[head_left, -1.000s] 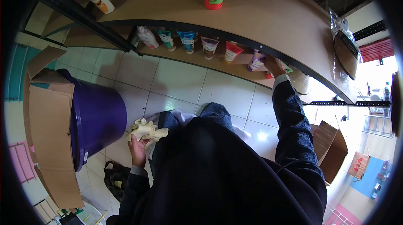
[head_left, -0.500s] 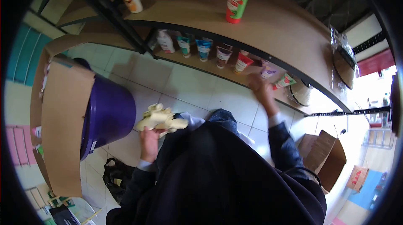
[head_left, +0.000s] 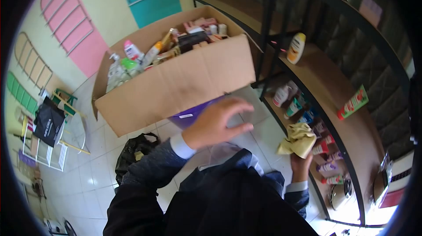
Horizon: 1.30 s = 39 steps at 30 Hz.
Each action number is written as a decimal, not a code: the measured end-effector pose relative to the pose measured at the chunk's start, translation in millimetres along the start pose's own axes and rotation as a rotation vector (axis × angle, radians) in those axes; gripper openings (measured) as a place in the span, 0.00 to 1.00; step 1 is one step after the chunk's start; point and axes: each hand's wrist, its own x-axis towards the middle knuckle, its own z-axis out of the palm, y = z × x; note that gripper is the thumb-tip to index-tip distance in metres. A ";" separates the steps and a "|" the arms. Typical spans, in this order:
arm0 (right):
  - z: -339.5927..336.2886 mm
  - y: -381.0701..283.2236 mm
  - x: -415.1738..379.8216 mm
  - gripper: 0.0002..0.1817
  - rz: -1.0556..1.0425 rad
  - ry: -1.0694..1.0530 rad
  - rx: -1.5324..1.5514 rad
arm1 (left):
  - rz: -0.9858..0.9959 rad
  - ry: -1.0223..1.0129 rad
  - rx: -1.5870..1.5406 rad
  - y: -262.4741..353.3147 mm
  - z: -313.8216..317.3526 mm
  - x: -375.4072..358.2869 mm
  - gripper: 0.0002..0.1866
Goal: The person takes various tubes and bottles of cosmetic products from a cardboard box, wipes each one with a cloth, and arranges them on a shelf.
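Observation:
My left hand [head_left: 218, 122] is raised in front of the large cardboard box [head_left: 184, 82], fingers and thumb apart and nothing held. In my right hand [head_left: 301, 165] is a bunched pale yellow cloth [head_left: 300, 141], beside the lower shelf. Along that shelf stand several tubes and bottles, among them a white pump bottle [head_left: 280, 96], a red tube [head_left: 323, 146] and a purple-and-white tube [head_left: 326, 167]. The cloth hides part of the row. Above, the upper shelf bears a yellow-capped bottle [head_left: 296, 49] and a green-and-red tube [head_left: 354, 102].
Bottles and small boxes fill the cardboard box, which rests on a purple tub [head_left: 193, 115]. A black plastic bag [head_left: 134, 154] lies on the tiled floor. At the far left stands a white rack [head_left: 52, 150] with a dark bag [head_left: 47, 121].
The yellow cloth has passed from my left hand to my right. My left hand has risen toward the box and opened. The view has turned left.

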 end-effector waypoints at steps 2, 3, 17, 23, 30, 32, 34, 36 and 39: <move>39.9 -18.2 3.4 0.25 -0.018 -0.114 -0.202 | 0.008 0.161 -0.032 1.4 -35.8 -3.2 0.33; 65.7 -17.7 6.8 0.25 -0.018 -0.123 -0.204 | 0.010 0.170 -0.030 1.7 -30.9 -5.8 0.33; 84.9 -162.8 76.4 0.31 -0.982 0.073 -2.065 | 0.033 0.419 -0.126 -52.5 12.8 -21.6 0.33; 55.6 -270.8 119.7 0.44 -0.791 0.558 -2.486 | -0.165 0.521 -1.054 -83.1 4.8 -21.5 0.40; -40.6 -303.5 145.4 0.45 -0.256 0.307 -2.029 | -0.091 0.417 -0.448 -74.8 46.2 -27.3 0.37; -19.9 -278.8 135.6 0.43 -0.203 0.380 -1.900 | -0.090 0.403 -0.453 -73.3 51.4 -24.6 0.40; -37.0 -264.7 145.7 0.41 -0.332 0.434 -1.823 | -0.138 0.426 -0.455 -76.3 58.5 -22.7 0.43; -51.5 -255.1 159.6 0.39 -0.523 0.557 -1.789 | -0.107 0.401 -0.399 -77.3 61.6 -20.2 0.42; -20.1 -246.1 157.8 0.30 -0.464 0.768 -1.870 | -0.103 0.356 -0.400 -61.9 72.6 -12.3 0.40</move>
